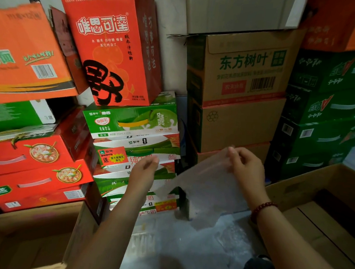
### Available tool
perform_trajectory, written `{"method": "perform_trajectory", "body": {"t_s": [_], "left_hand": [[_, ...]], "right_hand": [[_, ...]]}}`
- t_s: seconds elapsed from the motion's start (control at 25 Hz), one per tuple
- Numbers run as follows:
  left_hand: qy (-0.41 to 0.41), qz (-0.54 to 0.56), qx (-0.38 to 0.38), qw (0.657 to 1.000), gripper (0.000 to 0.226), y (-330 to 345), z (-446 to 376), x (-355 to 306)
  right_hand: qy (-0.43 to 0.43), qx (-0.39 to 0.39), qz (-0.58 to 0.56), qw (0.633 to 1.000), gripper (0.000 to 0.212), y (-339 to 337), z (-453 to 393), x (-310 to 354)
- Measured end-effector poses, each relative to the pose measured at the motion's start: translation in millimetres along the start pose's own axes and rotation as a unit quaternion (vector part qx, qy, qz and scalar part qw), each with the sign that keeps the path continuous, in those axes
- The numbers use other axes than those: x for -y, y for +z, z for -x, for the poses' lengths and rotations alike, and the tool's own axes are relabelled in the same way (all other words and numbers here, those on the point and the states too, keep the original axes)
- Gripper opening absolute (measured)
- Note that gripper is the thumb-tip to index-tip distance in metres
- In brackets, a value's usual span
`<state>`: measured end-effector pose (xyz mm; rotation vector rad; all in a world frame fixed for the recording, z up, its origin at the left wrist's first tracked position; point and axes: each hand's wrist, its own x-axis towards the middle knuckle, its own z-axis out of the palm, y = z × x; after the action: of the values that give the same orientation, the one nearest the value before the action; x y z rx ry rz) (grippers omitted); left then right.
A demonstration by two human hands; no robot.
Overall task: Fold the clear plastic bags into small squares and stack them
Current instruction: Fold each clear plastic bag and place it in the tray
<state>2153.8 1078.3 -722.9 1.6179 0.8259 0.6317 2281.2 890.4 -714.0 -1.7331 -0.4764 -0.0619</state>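
While the bag hangs unfolded: no fold is made yet.
Right hand [246,168]: pinches bag [205,189] top corner, at 3 o'clock.
Left hand [142,172]: at 9 o'clock, fingers relaxed, off bag.
Advice: take the free corner, pull taut, then fold.

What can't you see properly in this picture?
- Head view: the left hand is blurred, so its fingers' pose is unclear.
- The clear bag, pinched by the right hand, is see-through; its edges and folds are hard to trace.
- Any finished stack: none can be made out on the plastic below.
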Motion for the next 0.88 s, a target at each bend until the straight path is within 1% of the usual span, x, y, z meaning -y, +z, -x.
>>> {"method": "perform_trajectory", "body": {"t_s": [0.08, 0.2, 0.24, 0.28, 0.36, 0.44, 0.52, 0.56, 0.64, 0.72, 0.8, 0.88], "left_hand": [[0.047, -0.023, 0.074, 0.996, 0.026, 9.4, 8.4, -5.4], [0.069, -0.015, 0.21, 0.975, 0.026, 26.8, 19.6, -12.3], [0.071, -0.012, 0.235, 0.969, 0.026, 32.6, 21.2, -12.0], [0.075, -0.01, 0.244, 0.967, 0.022, 37.3, 23.4, -12.0], [0.082, -0.006, 0.204, 0.975, 0.009, 41.5, 24.0, -12.4], [0.071, 0.012, 0.138, 0.988, 0.009, 39.9, 19.2, -12.3], [0.044, 0.055, 0.086, 0.994, 0.009, 33.1, 11.7, -11.0], [0.029, 0.072, 0.072, 0.994, 0.009, 28.9, 7.8, -10.4], [0.007, 0.08, 0.07, 0.994, 0.015, 21.8, 1.4, -7.0], [0.004, 0.065, 0.081, 0.995, 0.021, 19.7, 0.5, -5.8], [0.012, 0.053, 0.086, 0.995, 0.021, 22.9, 3.9, -8.4], [0.043, 0.05, 0.082, 0.994, 0.024, 26.7, 7.0, -11.4]], "right_hand": [[-0.037, 0.047, 0.032, 0.998, 0.023, 5.5, 4.7, 1.1], [-0.071, 0.109, 0.04, 0.991, 0.02, 15.6, 10.8, 3.7], [-0.081, 0.125, 0.042, 0.988, 0.018, 18.2, 11.9, 4.0], [-0.09, 0.136, 0.044, 0.986, 0.017, 20.3, 12.4, 4.3], [-0.092, 0.148, 0.044, 0.984, 0.011, 20.7, 12.1, 5.4], [-0.063, 0.169, 0.058, 0.982, 0.006, 14.6, 8.2, 5.2], [-0.01, 0.204, 0.076, 0.976, 0.013, 3.9, 2.2, 4.2], [0.019, 0.213, 0.071, 0.974, 0.014, -1.2, -0.9, 3.4], [0.07, 0.189, 0.021, 0.979, 0.012, -9.1, -6.1, 1.2], [0.1, 0.15, -0.047, 0.982, 0.009, -11.8, -8.1, 0.4], [0.097, 0.136, -0.07, 0.984, 0.007, -10.1, -8.1, 0.0], [0.08, 0.143, -0.048, 0.985, 0.007, -6.9, -6.5, -0.5]]}}
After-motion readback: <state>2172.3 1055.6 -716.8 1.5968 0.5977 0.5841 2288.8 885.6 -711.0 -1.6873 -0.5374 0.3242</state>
